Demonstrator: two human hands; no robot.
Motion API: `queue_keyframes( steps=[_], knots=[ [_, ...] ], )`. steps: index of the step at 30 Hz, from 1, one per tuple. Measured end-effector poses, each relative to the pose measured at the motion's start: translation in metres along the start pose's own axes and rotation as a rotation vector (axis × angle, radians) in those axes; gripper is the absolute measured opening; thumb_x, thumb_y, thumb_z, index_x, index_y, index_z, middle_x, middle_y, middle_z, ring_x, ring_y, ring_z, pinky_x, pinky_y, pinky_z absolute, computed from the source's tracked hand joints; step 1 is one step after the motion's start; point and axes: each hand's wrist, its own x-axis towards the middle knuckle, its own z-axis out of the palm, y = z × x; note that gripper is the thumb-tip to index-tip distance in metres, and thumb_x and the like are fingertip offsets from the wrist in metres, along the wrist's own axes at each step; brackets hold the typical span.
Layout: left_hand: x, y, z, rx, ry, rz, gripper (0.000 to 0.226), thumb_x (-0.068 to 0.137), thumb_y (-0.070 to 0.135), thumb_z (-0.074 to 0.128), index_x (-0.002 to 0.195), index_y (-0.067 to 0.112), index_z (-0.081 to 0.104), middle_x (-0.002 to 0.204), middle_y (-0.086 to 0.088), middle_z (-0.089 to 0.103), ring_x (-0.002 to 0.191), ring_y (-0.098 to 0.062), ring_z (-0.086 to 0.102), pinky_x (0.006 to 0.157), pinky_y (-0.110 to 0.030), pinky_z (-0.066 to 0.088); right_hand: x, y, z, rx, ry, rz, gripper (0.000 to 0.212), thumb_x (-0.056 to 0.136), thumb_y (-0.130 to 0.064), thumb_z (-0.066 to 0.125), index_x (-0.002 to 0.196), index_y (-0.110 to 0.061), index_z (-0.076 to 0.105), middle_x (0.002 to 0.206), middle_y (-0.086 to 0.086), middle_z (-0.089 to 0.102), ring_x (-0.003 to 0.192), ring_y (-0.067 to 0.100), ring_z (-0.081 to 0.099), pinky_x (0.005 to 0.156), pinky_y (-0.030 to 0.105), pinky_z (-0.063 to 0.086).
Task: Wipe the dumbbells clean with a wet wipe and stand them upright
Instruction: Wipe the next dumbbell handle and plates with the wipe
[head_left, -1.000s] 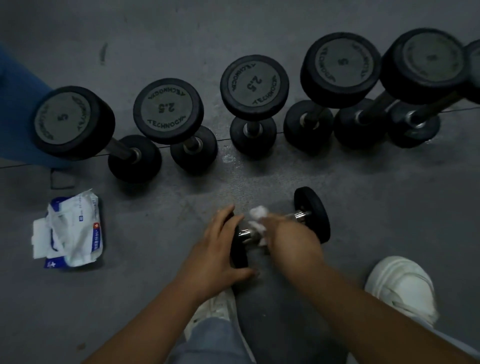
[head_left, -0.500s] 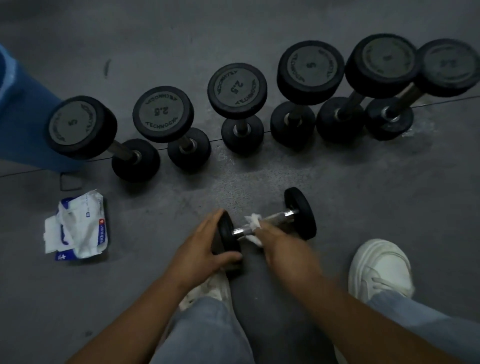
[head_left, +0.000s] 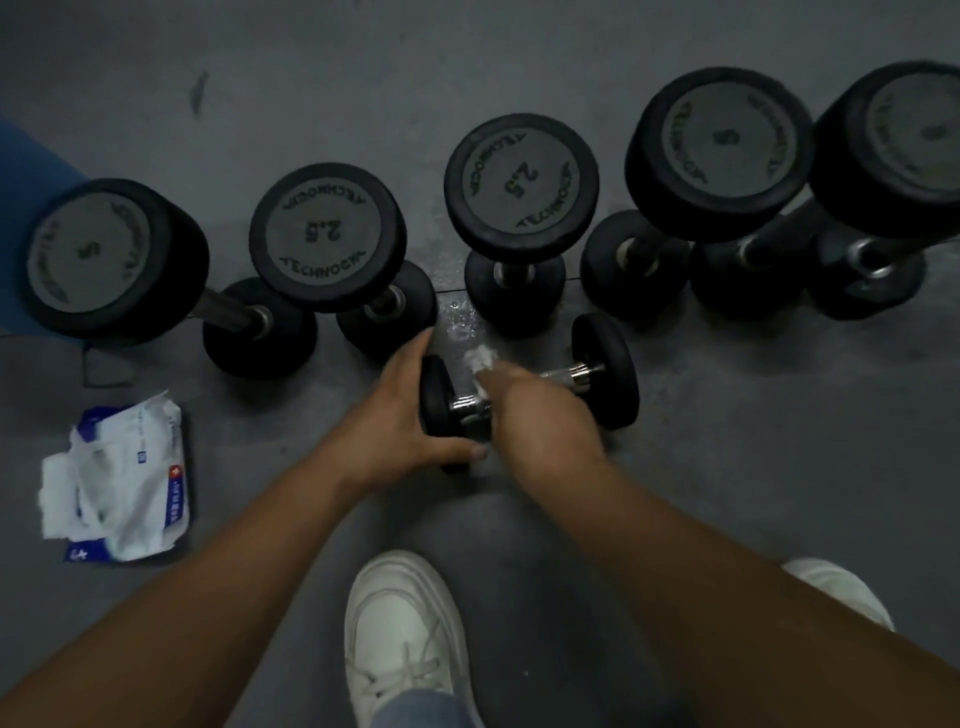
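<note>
A small black dumbbell (head_left: 605, 371) with a chrome handle lies on its side on the grey floor, just in front of the row. My left hand (head_left: 400, 421) grips its near left weight head. My right hand (head_left: 540, 410) holds a white wet wipe (head_left: 480, 364) wrapped around the handle. Behind it several larger black dumbbells stand upright in a row, among them one marked 2.5 (head_left: 519, 182) and one marked 5 (head_left: 722, 150).
An opened pack of wet wipes (head_left: 124, 478) lies on the floor at the left. My white shoes (head_left: 402, 639) stand below the hands. A blue object (head_left: 31, 171) sits at the far left edge. A wet patch (head_left: 457, 317) shines on the floor.
The view has moved closer and shifted; the lying dumbbell now sits nearer the upright row. My right hand with the wipe has slid along the handle while my left hand keeps its hold.
</note>
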Motion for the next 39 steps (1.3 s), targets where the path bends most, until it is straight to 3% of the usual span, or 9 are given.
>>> queue_keyframes(
  steps=[5,8,10,16,20,27,33,36,39],
  knots=[
    [0.0,0.001,0.008,-0.118,0.406,-0.008,0.081,0.077,0.064,0.064,0.143,0.02,0.044,0.142,-0.001,0.049,0.129,-0.011,0.046,0.111,-0.035,0.039,0.008,0.015,-0.006,0.163,0.158,0.176,0.041,0.1,-0.022,0.037,0.14,-0.033,0.04,0.147,-0.011,0.044,0.117,0.027,0.058,0.099,0.039,0.047],
    [0.005,0.008,0.006,0.032,0.223,0.063,0.097,0.073,0.054,0.074,0.152,0.017,0.031,0.16,-0.003,0.022,0.144,-0.008,0.022,0.118,-0.026,0.023,0.019,0.0,-0.01,0.079,0.074,-0.043,0.037,0.096,-0.027,0.042,0.132,-0.033,0.046,0.134,-0.004,0.055,0.108,0.028,0.062,0.087,0.037,0.051],
    [0.008,0.005,-0.002,0.199,0.094,0.071,0.114,0.065,0.041,0.086,0.155,0.021,0.02,0.163,-0.001,0.01,0.148,-0.016,0.017,0.119,-0.032,0.024,0.029,0.014,-0.018,0.148,0.097,0.106,0.036,0.096,-0.036,0.037,0.13,-0.036,0.047,0.12,-0.001,0.063,0.103,0.028,0.064,0.086,0.037,0.051],
    [-0.002,0.002,-0.012,0.198,0.127,0.156,0.103,0.055,0.069,0.07,0.144,0.026,0.039,0.141,0.003,0.033,0.13,-0.022,0.037,0.11,-0.034,0.033,-0.014,0.009,-0.003,0.17,0.013,-0.143,0.054,0.091,-0.022,0.042,0.14,-0.044,0.038,0.145,-0.02,0.045,0.121,0.015,0.057,0.1,0.031,0.047],
    [-0.018,-0.005,-0.001,0.142,-0.043,0.149,0.121,0.051,0.075,0.073,0.152,0.025,0.027,0.158,0.005,0.018,0.144,-0.009,0.022,0.118,-0.029,0.024,-0.033,0.032,-0.001,0.212,0.18,0.085,0.045,0.096,-0.017,0.043,0.137,-0.036,0.048,0.148,-0.021,0.041,0.123,0.007,0.054,0.1,0.027,0.045],
    [-0.066,-0.011,0.031,0.105,-0.15,0.111,0.124,0.057,0.058,0.088,0.151,0.045,0.008,0.162,0.02,-0.001,0.146,0.001,0.011,0.115,-0.027,0.026,-0.065,0.034,0.008,0.236,-0.038,0.094,0.045,0.099,-0.014,0.044,0.139,-0.034,0.05,0.149,-0.008,0.044,0.133,0.001,0.041,0.106,0.012,0.03],
    [-0.093,-0.006,0.055,0.055,-0.185,0.13,0.124,0.051,0.069,0.081,0.14,0.063,-0.004,0.155,0.03,-0.002,0.141,0.001,0.021,0.11,-0.025,0.033,-0.097,0.02,0.005,0.2,-0.162,-0.004,0.033,0.102,-0.034,0.042,0.132,-0.029,0.055,0.133,-0.005,0.06,0.116,0.014,0.059,0.101,0.033,0.045],
    [-0.102,-0.007,0.063,0.004,-0.195,0.096,0.124,0.048,0.073,0.08,0.131,0.072,-0.011,0.152,0.033,0.0,0.141,0.002,0.02,0.109,-0.017,0.028,-0.107,0.036,0.01,0.201,-0.068,0.216,0.035,0.101,-0.019,0.041,0.132,-0.025,0.056,0.132,-0.003,0.06,0.114,0.012,0.059,0.099,0.022,0.043],
    [-0.11,-0.007,0.072,-0.007,-0.209,0.042,0.128,0.048,0.066,0.086,0.134,0.065,-0.008,0.153,0.027,0.006,0.137,0.003,0.026,0.103,-0.007,0.026,-0.12,0.014,0.015,0.08,-0.213,0.072,0.033,0.1,-0.02,0.04,0.13,-0.017,0.054,0.131,0.005,0.057,0.115,0.026,0.057,0.096,0.04,0.046]
  ],
)
